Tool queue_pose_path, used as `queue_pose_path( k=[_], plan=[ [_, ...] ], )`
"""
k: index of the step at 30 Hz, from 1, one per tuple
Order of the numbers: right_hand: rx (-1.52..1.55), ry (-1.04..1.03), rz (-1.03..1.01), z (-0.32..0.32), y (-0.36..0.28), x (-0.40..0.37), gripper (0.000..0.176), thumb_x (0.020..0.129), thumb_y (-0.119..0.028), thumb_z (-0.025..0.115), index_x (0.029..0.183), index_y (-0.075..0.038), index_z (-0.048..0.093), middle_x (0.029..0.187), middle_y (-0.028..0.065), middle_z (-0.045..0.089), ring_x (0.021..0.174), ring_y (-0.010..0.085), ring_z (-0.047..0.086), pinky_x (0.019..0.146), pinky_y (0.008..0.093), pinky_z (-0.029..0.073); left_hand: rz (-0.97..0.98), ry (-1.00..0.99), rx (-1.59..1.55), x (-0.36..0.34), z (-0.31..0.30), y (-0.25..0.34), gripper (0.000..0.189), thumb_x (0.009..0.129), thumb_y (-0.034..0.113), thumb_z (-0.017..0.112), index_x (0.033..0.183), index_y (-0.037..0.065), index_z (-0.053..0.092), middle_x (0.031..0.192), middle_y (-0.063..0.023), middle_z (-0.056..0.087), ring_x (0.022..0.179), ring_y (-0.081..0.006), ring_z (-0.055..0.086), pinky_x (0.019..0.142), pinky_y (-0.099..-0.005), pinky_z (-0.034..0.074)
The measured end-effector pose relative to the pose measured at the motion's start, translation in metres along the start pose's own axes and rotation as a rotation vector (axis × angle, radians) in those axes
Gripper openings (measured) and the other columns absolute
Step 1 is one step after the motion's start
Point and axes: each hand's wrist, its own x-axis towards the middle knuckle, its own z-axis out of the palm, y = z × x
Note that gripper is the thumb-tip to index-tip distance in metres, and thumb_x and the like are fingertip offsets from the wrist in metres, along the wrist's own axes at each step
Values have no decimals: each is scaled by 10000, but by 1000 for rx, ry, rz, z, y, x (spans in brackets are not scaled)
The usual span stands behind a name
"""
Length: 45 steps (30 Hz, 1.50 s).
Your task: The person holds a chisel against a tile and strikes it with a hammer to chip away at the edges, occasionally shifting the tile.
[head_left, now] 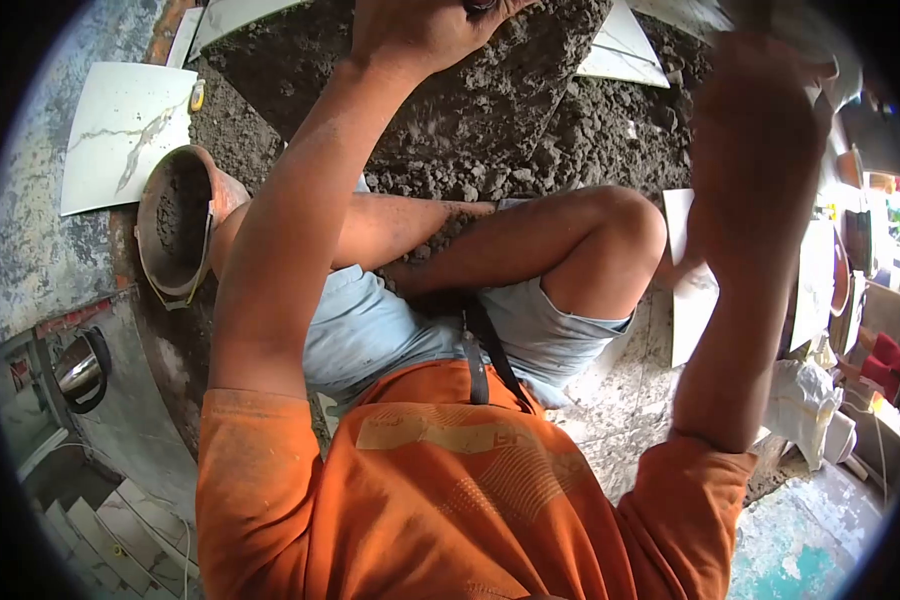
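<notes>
My left hand [425,35] is at the top of the view, its fingers curled around a small dark thing [481,5] that is mostly cut off by the frame edge. Behind that hand lies a broad, straight-edged dark surface [470,105] caked with grey-brown mortar or soil. My right hand [760,95] is raised at the upper right, smeared by motion. Its outline is rounded and closed, with a dark blurred shape just above it that I cannot name. Loose crumbly mortar or soil [595,135] lies in front of my folded legs.
A bucket [178,230] with mortar residue inside stands left of my knee. White marbled tiles lie around, one at left [120,135], another at top right [625,50]. A small yellow object [197,95] rests by the left tile. A white sack [805,400] sits at right.
</notes>
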Motion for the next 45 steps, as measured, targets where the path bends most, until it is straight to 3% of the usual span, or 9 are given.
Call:
queue_pose_path(
  k=[2, 7, 8, 12, 15, 24, 30, 39, 45],
  plan=[
    [-635, -307, -572, 14, 8, 3, 282, 1077, -262, 512, 1096, -14, 644, 678, 94, 592, 621, 203, 615, 594, 356, 460, 21, 18, -73, -4, 3, -3, 387, 864, 415, 798, 794, 58, 668, 788, -127, 660, 688, -364, 666, 577, -441, 530],
    [-170, -11, -160, 20, -29, -9, 328, 1096, -309, 469, 1067, -17, 614, 758, 59, 532, 640, 183, 544, 590, 331, 459, 19, -6, -47, 1, 7, -3, 352, 866, 348, 782, 749, 43, 651, 818, -137, 660, 683, -368, 662, 573, -432, 527],
    [-654, -197, -644, 3, 14, 9, 230, 1027, -259, 615, 1038, -31, 645, 729, 160, 629, 639, 350, 595, 620, 401, 471, 31, -12, -42, 1, 5, -4, 352, 866, 348, 782, 749, 43, 651, 818, -137, 660, 683, -368, 662, 573, -432, 527],
    [-534, -399, -323, 13, 40, -9, 247, 1033, -291, 613, 1010, -46, 630, 660, 86, 561, 550, 258, 539, 548, 367, 430, 98, -37, 5, 5, 0, 0, 401, 903, 405, 764, 772, 42, 659, 803, -145, 658, 690, -382, 657, 569, -435, 516],
    [29, -29, -28, 19, 48, -25, 336, 1093, -359, 526, 959, -63, 613, 632, -61, 489, 547, 18, 421, 503, 226, 336, 87, 27, -94, 2, -1, -1, 437, 932, 434, 739, 787, 28, 669, 769, -155, 662, 661, -393, 648, 566, -425, 511],
    [239, -27, 39, 26, 76, -43, 337, 1109, -375, 491, 1032, -61, 590, 601, -42, 476, 431, 26, 373, 396, 212, 267, -340, -406, -353, 9, -31, -12, 547, 935, 528, 713, 765, 10, 677, 763, -121, 680, 679, -323, 665, 585, -399, 485],
    [393, 16, 211, 42, 86, -55, 213, 1096, -252, 540, 1022, -58, 584, 705, -92, 448, 609, 1, 360, 514, 201, 285, -143, -183, -307, -2, -30, -12, 712, 1045, 648, 435, 895, 27, 751, 711, -35, 650, 689, -106, 543, 659, -301, 463],
    [-169, 171, -191, 41, 89, -11, 320, 965, -311, 703, 979, 3, 636, 776, 220, 680, 735, 455, 661, 651, 459, 505, -211, -139, -403, -19, -47, 8, 622, 1016, 622, 539, 899, 67, 794, 606, -40, 655, 619, -147, 677, 595, -313, 513],
    [-221, 64, -177, 61, 82, -12, 280, 927, -246, 747, 993, 10, 657, 816, 216, 694, 746, 450, 663, 686, 461, 517, -153, -188, -470, -22, -52, 11, 549, 962, 601, 652, 906, 65, 759, 817, -28, 683, 627, -115, 592, 548, -267, 431]
  ],
)
